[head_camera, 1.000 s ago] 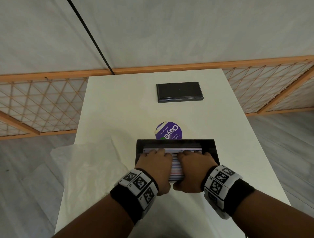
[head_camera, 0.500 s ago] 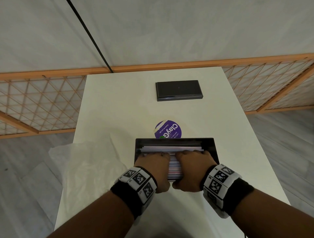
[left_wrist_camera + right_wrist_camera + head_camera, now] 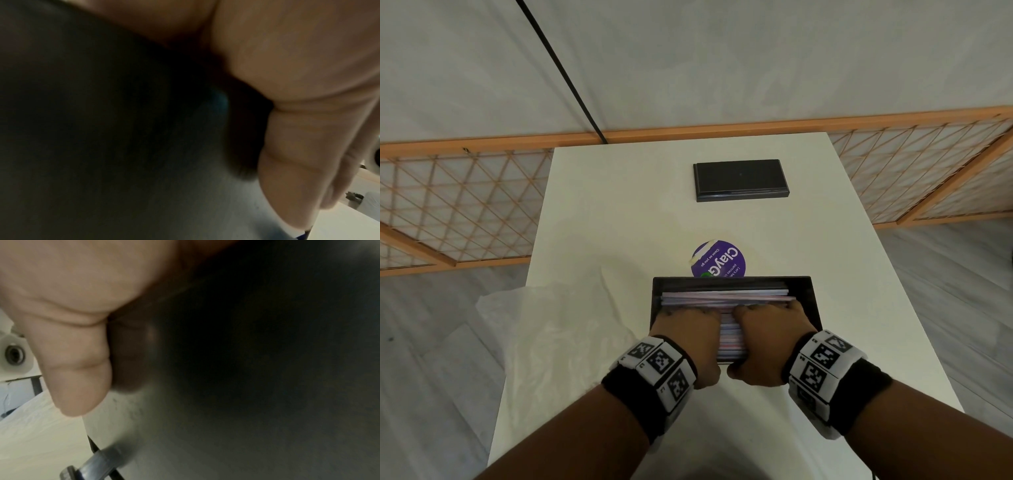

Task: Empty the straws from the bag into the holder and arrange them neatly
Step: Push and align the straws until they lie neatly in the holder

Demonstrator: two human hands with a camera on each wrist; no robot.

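Observation:
A black rectangular holder (image 3: 813, 301) stands on the white table (image 3: 619, 222), filled with pale pink and purple straws (image 3: 722, 295) lying crosswise. My left hand (image 3: 693, 339) and right hand (image 3: 763, 337) lie side by side over the near part of the pile. Their fingers curl down into the straws and the thumbs sit at the holder's near wall. The crumpled, see-through bag (image 3: 551, 329) lies flat to the left of the holder. Both wrist views are mostly dark, showing only the left thumb (image 3: 298, 162) and the right thumb (image 3: 76, 369).
A round purple label (image 3: 719, 260) lies just behind the holder. A flat black rectangular piece (image 3: 741, 180) rests near the table's far edge. An orange lattice rail (image 3: 448, 205) runs behind the table.
Both hands' fingers have drawn back toward me across the pile, so more straws show at the holder's far side. The holder and bag have stayed put.

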